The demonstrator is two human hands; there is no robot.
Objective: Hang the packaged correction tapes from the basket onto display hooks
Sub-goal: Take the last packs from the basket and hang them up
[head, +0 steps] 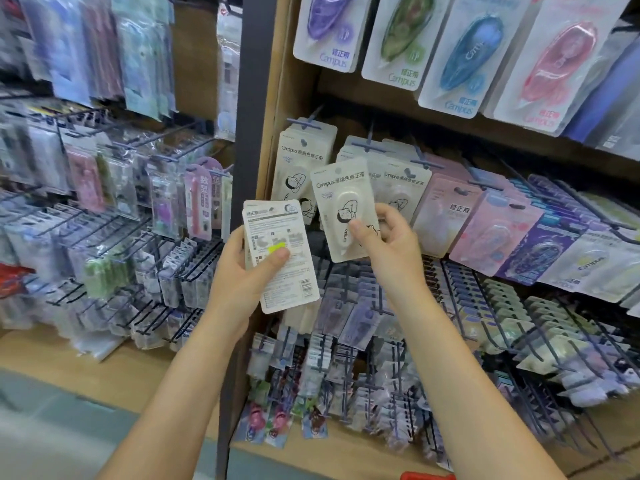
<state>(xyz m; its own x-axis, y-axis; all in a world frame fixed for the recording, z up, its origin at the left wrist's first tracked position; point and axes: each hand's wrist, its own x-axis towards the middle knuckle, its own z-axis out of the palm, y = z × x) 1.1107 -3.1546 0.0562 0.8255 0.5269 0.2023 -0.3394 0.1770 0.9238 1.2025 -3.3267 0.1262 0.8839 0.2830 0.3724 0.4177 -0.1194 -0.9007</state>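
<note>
Left hand (249,268): I see it gripping a small stack of packaged correction tapes (280,254), printed backs toward me, thumb pressed across the top card near a yellow-green mark.
Right hand (384,237): it pinches a single cream correction tape pack (341,206), front toward me, thumb on the blister, fingers behind the card.
Single pack position: held upright, just in front of the cream Campus packs (301,164) already hanging on the display hooks (306,123), its top edge below those hooks.
Stack position: left of the single pack, apart from it, lower, in front of the dark upright post (251,98).
Shelf above: purple, green, blue and pink Campus tapes (450,50) hang in a row.
Basket: I can make out only a red edge (427,476) at the bottom; I cannot tell what it is.
</note>
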